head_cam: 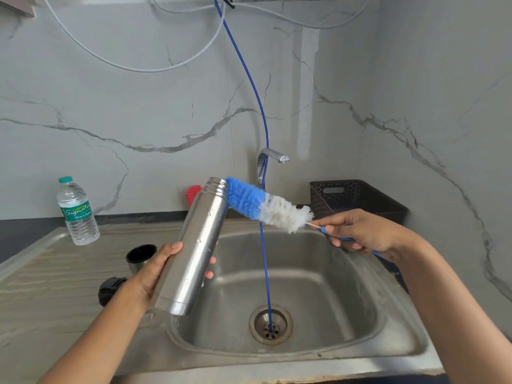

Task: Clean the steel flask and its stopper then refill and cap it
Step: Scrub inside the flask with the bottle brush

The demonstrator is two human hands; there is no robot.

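Note:
My left hand grips the steel flask around its lower body, tilted with its open threaded mouth up and to the right, over the sink's left edge. My right hand holds the thin blue handle of a bottle brush with blue and white bristles. The brush's blue tip touches the flask's mouth; most of the bristles are outside. The flask's steel cup lid stands on the drainboard to the left, and the black stopper lies just in front of it.
The steel sink has a blue hose running down into its drain. Behind it is a tap. A plastic water bottle stands at the left, a dark basket at the right, and a red object behind the flask.

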